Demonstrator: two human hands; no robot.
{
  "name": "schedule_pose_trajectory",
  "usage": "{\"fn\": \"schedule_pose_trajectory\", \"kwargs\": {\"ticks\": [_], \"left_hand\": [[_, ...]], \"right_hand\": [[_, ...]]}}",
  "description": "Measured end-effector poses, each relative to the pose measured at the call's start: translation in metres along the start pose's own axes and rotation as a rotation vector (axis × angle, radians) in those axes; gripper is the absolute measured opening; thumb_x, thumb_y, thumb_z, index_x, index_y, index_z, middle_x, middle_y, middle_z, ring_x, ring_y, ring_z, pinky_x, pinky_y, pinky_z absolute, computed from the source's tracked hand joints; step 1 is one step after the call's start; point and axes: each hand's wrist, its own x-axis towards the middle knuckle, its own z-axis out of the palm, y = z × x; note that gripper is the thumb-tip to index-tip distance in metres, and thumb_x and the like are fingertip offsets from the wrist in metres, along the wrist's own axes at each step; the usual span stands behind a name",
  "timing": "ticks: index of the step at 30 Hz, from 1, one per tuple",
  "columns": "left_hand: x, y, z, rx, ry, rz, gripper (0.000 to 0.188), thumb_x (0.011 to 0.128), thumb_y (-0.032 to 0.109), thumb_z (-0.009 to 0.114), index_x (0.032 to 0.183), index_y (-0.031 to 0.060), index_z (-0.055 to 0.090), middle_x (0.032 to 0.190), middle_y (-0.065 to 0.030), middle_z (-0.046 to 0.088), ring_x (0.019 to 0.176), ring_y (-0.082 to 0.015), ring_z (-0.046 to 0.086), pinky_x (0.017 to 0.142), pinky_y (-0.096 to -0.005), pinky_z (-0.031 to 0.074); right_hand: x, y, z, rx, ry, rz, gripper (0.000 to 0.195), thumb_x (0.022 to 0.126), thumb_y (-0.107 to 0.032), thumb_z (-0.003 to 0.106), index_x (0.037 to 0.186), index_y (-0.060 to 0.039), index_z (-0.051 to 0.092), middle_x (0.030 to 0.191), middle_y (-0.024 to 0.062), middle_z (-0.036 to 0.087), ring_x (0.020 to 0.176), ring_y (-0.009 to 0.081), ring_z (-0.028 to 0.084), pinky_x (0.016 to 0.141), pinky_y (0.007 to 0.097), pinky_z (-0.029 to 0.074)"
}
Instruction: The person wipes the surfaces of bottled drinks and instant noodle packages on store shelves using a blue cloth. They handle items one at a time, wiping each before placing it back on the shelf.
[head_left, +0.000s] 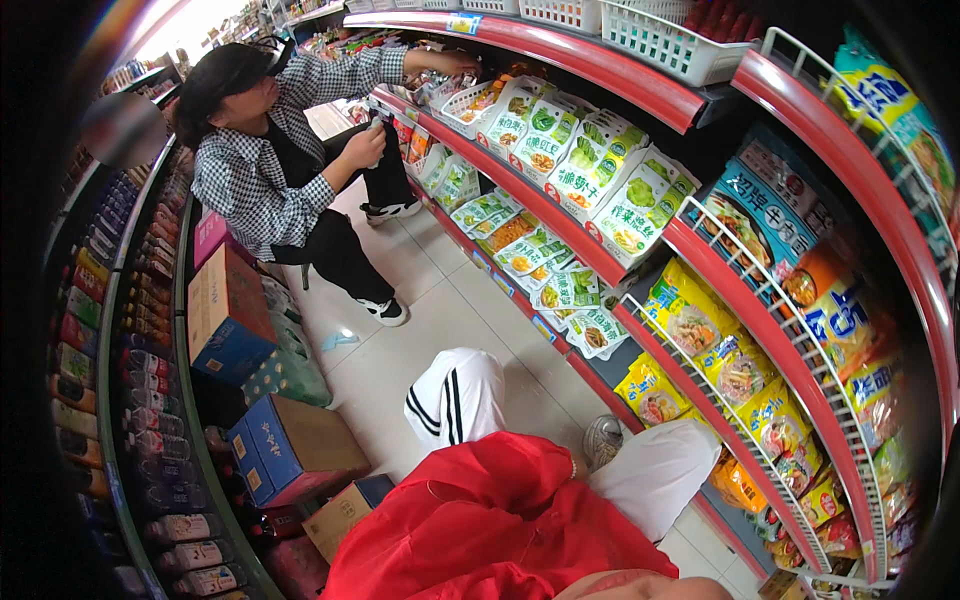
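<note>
Neither of my hands can be made out. A thin strip of wrist with a pale bracelet (574, 469) shows at the edge of my red jacket (480, 510), and the hand beyond it is hidden. My knees, in white trousers with black stripes (457, 397), are bent low over the tiled floor. Before me, a red-edged shelf (525, 176) carries upright white-and-green food pouches (637, 199). Similar pouches (536, 255) lie on the lower shelf. Closer on the right, yellow noodle packets (690, 307) stand behind a white wire rail (709, 217).
A co-worker in a checked shirt (247, 180) sits low in the aisle, one hand (454, 64) at the shelf, the other (364, 146) holding something small. Cartons (300, 442) and wrapped packs (289, 349) line the left side below bottle shelves (157, 420). White baskets (667, 45) stand overhead.
</note>
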Motion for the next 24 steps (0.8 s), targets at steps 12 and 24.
{"fn": "schedule_pose_trajectory", "kwargs": {"ticks": [12, 24], "left_hand": [[-0.039, -0.031, 0.003, 0.030, -0.017, 0.262, 0.038, 0.084, 0.041, 0.053, 0.103, 0.0103, 0.065, 0.102, -0.0149, 0.066, 0.092, -0.0315, 0.063, 0.081, -0.0428, 0.048], [-0.037, -0.008, -0.082, 0.148, -0.041, 0.339, 0.034, 0.087, 0.035, 0.056, 0.101, 0.0061, 0.065, 0.096, -0.0167, 0.066, 0.088, -0.0328, 0.064, 0.078, -0.0407, 0.049]], "right_hand": [[-0.095, 0.154, 0.025, 0.394, 0.127, 0.398, 0.058, 0.072, -0.038, 0.070, 0.110, 0.0039, 0.061, 0.098, 0.0144, 0.066, 0.083, 0.0253, 0.065, 0.074, 0.0348, 0.050], [-0.105, 0.178, 0.025, 0.790, 0.556, 0.456, 0.058, 0.068, -0.042, 0.069, 0.101, 0.0054, 0.065, 0.094, 0.0149, 0.066, 0.085, 0.0226, 0.061, 0.079, 0.0325, 0.047]]}}
